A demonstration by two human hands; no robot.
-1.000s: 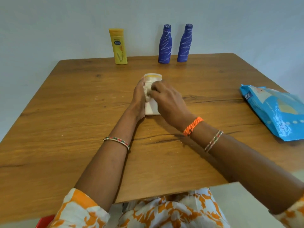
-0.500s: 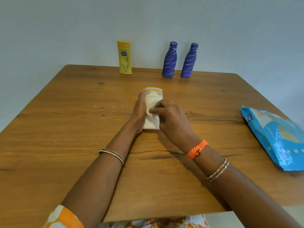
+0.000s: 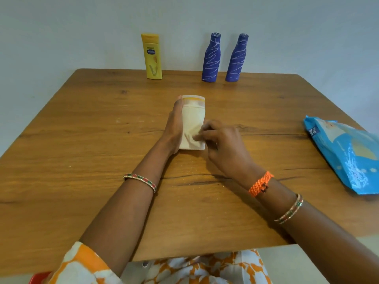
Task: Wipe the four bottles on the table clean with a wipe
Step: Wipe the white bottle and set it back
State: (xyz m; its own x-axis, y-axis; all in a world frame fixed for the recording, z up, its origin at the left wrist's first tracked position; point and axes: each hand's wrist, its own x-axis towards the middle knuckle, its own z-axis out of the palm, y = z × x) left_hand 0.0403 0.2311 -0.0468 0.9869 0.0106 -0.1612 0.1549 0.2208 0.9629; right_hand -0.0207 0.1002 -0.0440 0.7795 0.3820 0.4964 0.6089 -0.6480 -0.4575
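A cream bottle (image 3: 192,113) with a yellow-rimmed cap stands in the middle of the wooden table (image 3: 82,150). My left hand (image 3: 174,128) holds it from the left side. My right hand (image 3: 221,144) pinches a white wipe (image 3: 191,138) against the bottle's lower front. At the far edge stand a yellow lotion bottle (image 3: 152,56) and two blue bottles with white streaks, the left blue bottle (image 3: 211,58) and the right blue bottle (image 3: 236,58).
A blue pack of wipes (image 3: 348,152) lies at the table's right edge. A pale wall rises just behind the far bottles. Something red (image 3: 39,277) shows below the table's near left corner.
My right hand has slid the wipe down the cream bottle from near the cap to its lower part. The left hand keeps its hold. The camera view has shifted.
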